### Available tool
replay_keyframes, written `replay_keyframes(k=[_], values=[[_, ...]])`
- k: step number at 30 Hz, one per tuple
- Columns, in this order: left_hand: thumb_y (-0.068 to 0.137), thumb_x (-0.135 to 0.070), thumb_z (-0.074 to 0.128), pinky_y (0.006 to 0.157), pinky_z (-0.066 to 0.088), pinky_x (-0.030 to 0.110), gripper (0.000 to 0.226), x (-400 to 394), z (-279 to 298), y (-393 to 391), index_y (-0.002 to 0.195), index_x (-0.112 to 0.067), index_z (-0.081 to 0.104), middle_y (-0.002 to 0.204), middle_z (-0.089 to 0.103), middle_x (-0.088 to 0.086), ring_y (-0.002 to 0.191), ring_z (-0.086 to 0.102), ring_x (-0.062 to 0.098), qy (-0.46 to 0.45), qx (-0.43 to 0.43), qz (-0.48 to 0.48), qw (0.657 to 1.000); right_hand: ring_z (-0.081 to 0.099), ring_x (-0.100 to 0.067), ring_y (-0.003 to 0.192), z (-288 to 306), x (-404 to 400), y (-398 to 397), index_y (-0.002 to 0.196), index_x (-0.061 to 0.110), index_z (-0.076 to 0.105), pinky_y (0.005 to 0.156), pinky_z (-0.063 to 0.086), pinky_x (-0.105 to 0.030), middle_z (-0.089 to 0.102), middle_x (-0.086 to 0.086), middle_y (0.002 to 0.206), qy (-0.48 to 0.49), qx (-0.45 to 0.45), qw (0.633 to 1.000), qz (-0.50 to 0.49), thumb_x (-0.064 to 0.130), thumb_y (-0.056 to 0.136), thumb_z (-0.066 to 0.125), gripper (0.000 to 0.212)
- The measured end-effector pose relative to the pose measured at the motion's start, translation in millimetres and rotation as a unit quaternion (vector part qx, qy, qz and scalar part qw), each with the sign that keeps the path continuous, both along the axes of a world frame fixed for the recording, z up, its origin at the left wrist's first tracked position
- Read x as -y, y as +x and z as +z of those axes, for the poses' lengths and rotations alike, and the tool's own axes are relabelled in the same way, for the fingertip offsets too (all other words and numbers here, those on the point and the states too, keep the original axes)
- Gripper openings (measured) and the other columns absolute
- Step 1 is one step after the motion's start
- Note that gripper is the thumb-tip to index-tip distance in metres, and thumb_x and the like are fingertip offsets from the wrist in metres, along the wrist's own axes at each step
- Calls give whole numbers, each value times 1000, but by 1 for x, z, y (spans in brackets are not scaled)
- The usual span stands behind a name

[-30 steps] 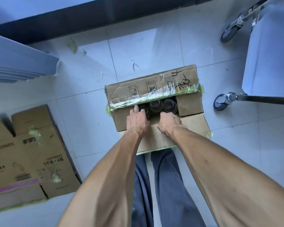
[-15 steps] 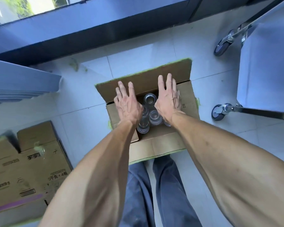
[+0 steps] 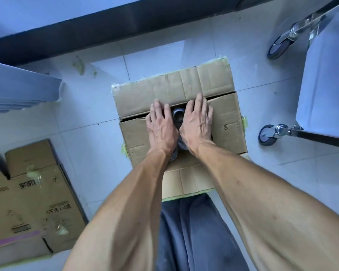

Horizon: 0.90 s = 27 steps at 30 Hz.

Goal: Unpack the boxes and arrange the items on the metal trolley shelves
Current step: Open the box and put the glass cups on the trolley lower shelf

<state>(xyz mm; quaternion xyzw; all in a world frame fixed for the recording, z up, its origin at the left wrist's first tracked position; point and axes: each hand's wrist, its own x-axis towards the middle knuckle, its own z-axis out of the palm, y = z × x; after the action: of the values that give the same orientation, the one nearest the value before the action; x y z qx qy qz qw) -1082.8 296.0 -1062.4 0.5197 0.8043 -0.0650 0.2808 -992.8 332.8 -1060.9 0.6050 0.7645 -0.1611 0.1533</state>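
Note:
A brown cardboard box (image 3: 226, 126) stands on the tiled floor in front of me, its far flap folded back and its near flap lying toward my legs. In the gap between the side flaps I see clear glass jars (image 3: 178, 115). My left hand (image 3: 160, 128) lies flat on the left side flap with straight fingers. My right hand (image 3: 197, 124) lies flat on the right side flap the same way. The metal trolley (image 3: 325, 83) stands at the right edge, its shelf seen from above.
A second taped cardboard box (image 3: 29, 204) lies at the lower left. Two trolley castors (image 3: 267, 133) sit on the floor to the right of the open box. A stack of grey panels (image 3: 18, 90) juts in from the left. A dark wall base runs along the back.
The far flap has been pushed fully back and lies flatter. Both hands have come down from that flap onto the side flaps. The jars show less between them.

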Motion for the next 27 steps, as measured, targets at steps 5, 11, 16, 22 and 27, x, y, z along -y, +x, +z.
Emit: replay_keyframes(k=[5, 11, 16, 22, 27], values=[[88, -32, 52, 107, 27, 44, 27, 23, 16, 6, 112, -19, 57, 115, 61, 10, 108, 56, 29, -104, -12, -130, 986, 49, -27, 120, 20, 1, 22, 120, 16, 62, 101, 35, -39, 60, -8, 124, -201, 92, 949, 223, 17, 93, 49, 29], [92, -18, 47, 118, 15, 50, 17, 31, 39, 1, 103, -17, 60, 71, 55, -2, 81, 65, 21, -186, -137, -197, 953, 52, -25, 123, 42, 5, 34, 121, 23, 63, 113, 21, -45, 64, 2, 122, -199, 245, 899, 303, 28, 94, 50, 31], [93, -15, 41, 118, 14, 56, 31, 42, 49, -8, 117, -13, 60, 106, 64, 11, 110, 57, 31, -281, -189, -116, 934, 46, -42, 128, 54, 2, 47, 134, 10, 54, 108, 23, -65, 54, -18, 136, -224, 302, 917, 137, 20, 96, 41, 42], [103, -27, 42, 115, 23, 53, 66, 86, 25, -27, 155, -3, 8, 156, 13, 34, 141, 25, 50, -374, -93, 190, 903, 17, -59, 138, 34, -13, 96, 153, 7, 23, 110, 21, -63, 3, -36, 155, -270, 261, 921, -102, 16, 99, 39, 57], [79, -28, 59, 103, 35, 46, 102, 127, 8, -19, 152, 2, -5, 149, 25, 26, 126, 47, 41, -265, -35, 239, 934, 26, -45, 139, 14, 17, 126, 149, 11, 21, 109, 34, -46, -2, -29, 157, -244, 122, 940, -205, 37, 80, 70, 88]])
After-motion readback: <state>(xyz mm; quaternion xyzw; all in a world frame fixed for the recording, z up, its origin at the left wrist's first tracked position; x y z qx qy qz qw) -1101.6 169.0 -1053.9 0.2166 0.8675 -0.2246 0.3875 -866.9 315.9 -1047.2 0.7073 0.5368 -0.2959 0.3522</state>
